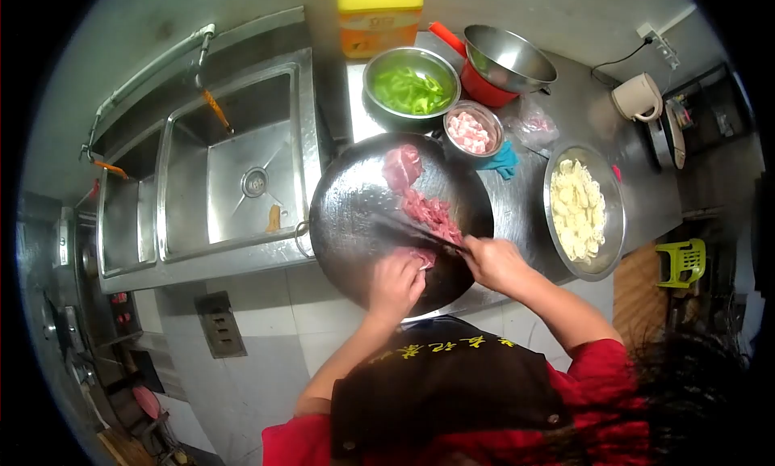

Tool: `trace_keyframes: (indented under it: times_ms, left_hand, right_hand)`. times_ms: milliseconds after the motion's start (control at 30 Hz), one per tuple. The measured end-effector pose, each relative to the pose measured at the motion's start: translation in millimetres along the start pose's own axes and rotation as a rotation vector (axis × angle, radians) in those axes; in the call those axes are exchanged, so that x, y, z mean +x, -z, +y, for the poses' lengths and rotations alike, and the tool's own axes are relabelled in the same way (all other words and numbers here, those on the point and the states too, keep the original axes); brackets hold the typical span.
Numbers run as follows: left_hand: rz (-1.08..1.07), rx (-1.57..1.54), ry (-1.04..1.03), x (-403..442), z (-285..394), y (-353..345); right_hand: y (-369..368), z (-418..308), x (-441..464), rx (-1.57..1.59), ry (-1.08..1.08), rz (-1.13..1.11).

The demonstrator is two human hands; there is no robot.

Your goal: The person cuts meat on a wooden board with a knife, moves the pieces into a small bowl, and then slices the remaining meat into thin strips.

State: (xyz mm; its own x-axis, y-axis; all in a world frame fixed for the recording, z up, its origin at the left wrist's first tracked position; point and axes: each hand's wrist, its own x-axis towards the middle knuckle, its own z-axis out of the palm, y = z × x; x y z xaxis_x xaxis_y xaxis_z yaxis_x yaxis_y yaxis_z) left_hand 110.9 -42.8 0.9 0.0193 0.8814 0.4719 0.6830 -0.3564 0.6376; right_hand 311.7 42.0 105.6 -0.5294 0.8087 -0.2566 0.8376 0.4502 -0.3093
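My right hand (492, 264) is wrapped round the handle of a knife (428, 236), whose blade is blurred and points left over a dark round board (347, 199). With bent fingers, my left hand (394, 284) presses on a piece of raw meat (423, 258) near the board's front. Just beyond the blade lies a heap of sliced meat (432, 213). A larger uncut chunk of meat (402, 167) rests farther back, touching the slices.
Behind the board stand a bowl of green vegetables (412, 86), a small bowl of pale meat (471, 132) and a metal bowl on a red one (488, 86). A wide bowl of pale pieces (577, 212) is at right, a sink (250, 155) at left.
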Motion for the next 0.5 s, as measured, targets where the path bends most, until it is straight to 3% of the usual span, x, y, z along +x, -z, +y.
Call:
trace_keyframes:
  times_ms: [200,333,400,433,500]
  left_hand:
    - [-0.022,0.065,0.001,4.8,-0.4,-6.5]
    - [-0.037,0.003,0.002,2.9,-4.4,-7.1]
    - [-0.066,0.001,0.028,3.4,-5.9,-6.0]
    - [-0.079,0.019,0.038,4.6,-3.2,-4.9]
    - [-0.072,0.021,0.03,6.0,1.9,-3.4]
  right_hand:
    - [6.6,20.2,-69.9,-0.034,0.014,-0.121]
    - [-9.3,12.6,-49.5,0.011,0.05,-0.167]
    - [-17.8,-5.8,-16.0,0.001,0.06,-0.143]
    - [-10.3,-26.1,-2.0,0.128,0.116,0.038]
    - [-31.1,-29.7,22.2,0.048,0.131,0.066]
